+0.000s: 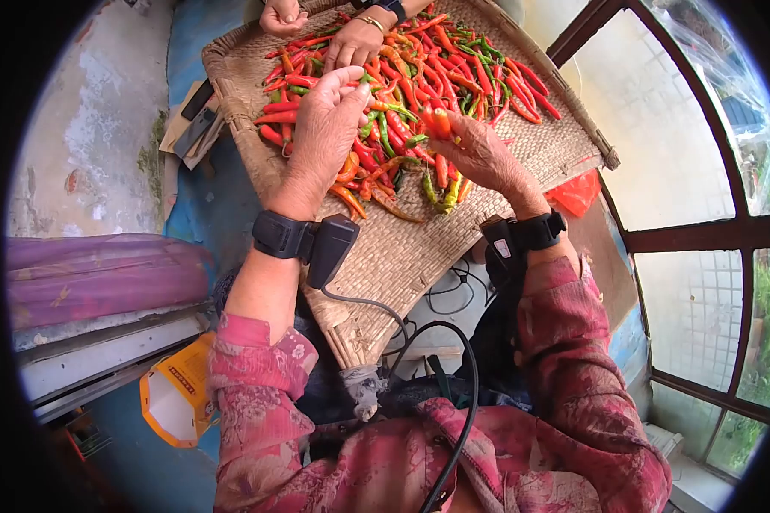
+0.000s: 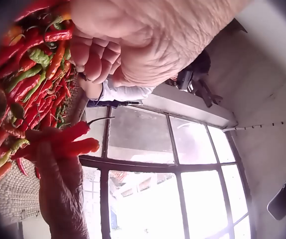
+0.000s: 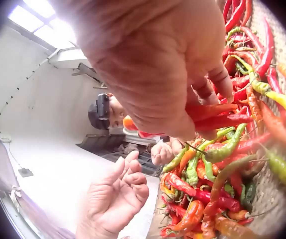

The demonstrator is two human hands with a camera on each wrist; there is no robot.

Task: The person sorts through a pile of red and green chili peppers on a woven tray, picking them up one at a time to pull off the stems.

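Red, orange and green chili peppers (image 1: 393,137) lie heaped on a woven tray (image 1: 402,248). My right hand (image 1: 488,158) grips a few red chili peppers (image 2: 73,142) over the right part of the heap. Their tips and one thin stem stick out past the thumb in the left wrist view. My left hand (image 1: 325,124) hovers above the heap's left side. In the right wrist view its palm (image 3: 115,199) faces up, with loosely curled fingers and nothing in them.
Across the tray, another person's hand (image 1: 355,43) reaches into the peppers, with the other hand (image 1: 281,15) at the tray's far edge. Framed windows (image 1: 676,205) stand on the right. A cable (image 1: 466,359) runs across my lap. A yellow box (image 1: 180,393) lies lower left.
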